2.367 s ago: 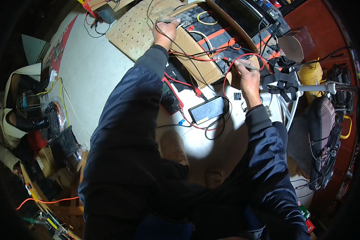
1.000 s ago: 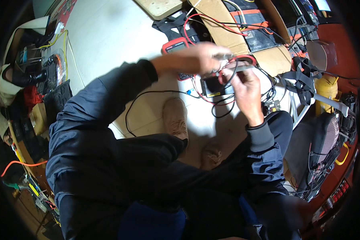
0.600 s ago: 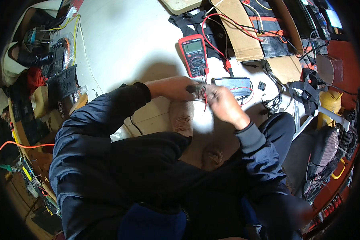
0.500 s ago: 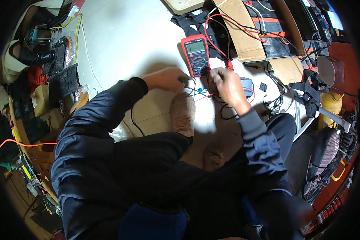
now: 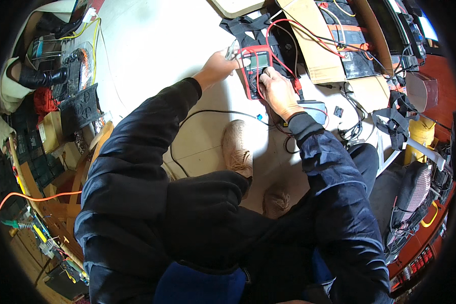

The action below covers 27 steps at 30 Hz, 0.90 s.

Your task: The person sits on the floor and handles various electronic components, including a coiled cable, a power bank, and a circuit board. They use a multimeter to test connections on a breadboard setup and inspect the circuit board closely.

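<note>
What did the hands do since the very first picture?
The right hand came left from the cardboard box onto the red meter; no stick shows in it anymore. The left hand came back too, still holding a thin grey stick, beside the meter. The box and power brick stayed put.

A pale tiled floor [image 5: 202, 147] with thin, straight seams spreads across the middle. Strong light bleaches its upper left, while soft shadow dulls the lower part. Along the right, a glossy reddish-brown furniture panel [image 5: 443, 83] bows with the lens, near a checked cushion [image 5: 410, 185]. At lower left, a brown wooden frame [image 5: 76, 185] stands in dimmer surroundings.
</note>
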### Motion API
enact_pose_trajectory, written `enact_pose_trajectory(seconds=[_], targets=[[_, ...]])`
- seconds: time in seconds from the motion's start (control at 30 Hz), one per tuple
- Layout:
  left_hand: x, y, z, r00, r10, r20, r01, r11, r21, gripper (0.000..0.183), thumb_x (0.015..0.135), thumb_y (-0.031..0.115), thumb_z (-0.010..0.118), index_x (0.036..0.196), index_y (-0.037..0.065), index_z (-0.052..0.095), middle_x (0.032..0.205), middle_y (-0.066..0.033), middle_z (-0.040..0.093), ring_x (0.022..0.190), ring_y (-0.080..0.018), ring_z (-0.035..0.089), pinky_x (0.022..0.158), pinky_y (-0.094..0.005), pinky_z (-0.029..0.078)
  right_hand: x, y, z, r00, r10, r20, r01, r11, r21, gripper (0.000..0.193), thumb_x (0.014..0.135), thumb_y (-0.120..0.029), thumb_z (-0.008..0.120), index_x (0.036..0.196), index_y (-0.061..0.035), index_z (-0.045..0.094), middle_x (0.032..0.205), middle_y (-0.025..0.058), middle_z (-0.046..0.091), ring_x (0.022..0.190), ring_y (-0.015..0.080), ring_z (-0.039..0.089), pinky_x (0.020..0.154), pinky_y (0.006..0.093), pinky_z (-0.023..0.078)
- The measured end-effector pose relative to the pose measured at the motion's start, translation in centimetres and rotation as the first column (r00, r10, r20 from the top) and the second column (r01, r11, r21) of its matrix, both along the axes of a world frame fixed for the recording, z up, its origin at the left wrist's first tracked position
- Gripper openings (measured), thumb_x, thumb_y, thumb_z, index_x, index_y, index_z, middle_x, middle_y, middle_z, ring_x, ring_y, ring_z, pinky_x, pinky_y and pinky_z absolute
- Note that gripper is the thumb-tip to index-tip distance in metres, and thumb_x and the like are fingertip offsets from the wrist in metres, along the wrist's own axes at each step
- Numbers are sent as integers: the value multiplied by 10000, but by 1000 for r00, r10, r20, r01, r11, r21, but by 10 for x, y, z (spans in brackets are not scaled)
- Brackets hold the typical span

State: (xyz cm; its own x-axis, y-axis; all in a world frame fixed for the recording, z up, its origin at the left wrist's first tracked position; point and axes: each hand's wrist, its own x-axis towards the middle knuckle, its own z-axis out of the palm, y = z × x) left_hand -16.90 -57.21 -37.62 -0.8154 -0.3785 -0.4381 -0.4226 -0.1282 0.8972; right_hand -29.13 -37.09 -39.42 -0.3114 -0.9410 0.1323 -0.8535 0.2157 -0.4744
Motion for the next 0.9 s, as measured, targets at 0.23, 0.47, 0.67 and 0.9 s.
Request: enact_pose_trajectory(seconds=[0.23, 0.47, 0.67, 0.9], targets=[[-18, -9, -24, 997, -71, -36, 65, 988, -142, 201, 940, 177, 675, 1046, 7, 684, 886, -59, 674, 756, -135, 602, 736, -311, 506, 0, 1, 2, 998, -67, 15, 66, 994, 86, 87, 876, -106, 694, 914, -35, 661, 949, 140, 602, 851, 346, 671, 754, 441, 548], [-18, -5, 13, 999, -5, 39, 8, 997, -81, 179, 913, 188, 752, 942, 20, 695, 759, -20, 660, 627, -90, 560, 587, -264, 445, 20, 5, 3, 884, -365, 291, 399, 915, -64, 102, 865, -120, 759, 887, -27, 721, 895, 162, 681, 816, 335, 685, 748, 387, 546], [-24, 1, 51, 996, -30, 81, 34, 998, -46, 188, 908, 147, 776, 1015, 14, 695, 821, -5, 676, 646, -75, 561, 585, -248, 442, 30, 2, 12, 692, -505, 516, 619, 783, -64, 183, 842, -185, 787, 806, -19, 721, 803, 157, 692, 797, 334, 656, 782, 427, 499], [-29, 14, 60, 994, 73, 81, -70, 997, -37, 197, 924, 157, 766, 1018, 39, 640, 826, -9, 659, 644, -73, 594, 562, -240, 440, 32, 5, 23, 564, -589, 579, 710, 704, 23, 180, 843, -174, 787, 850, 2, 754, 790, 165, 715, 749, 291, 689, 753, 381, 532]])
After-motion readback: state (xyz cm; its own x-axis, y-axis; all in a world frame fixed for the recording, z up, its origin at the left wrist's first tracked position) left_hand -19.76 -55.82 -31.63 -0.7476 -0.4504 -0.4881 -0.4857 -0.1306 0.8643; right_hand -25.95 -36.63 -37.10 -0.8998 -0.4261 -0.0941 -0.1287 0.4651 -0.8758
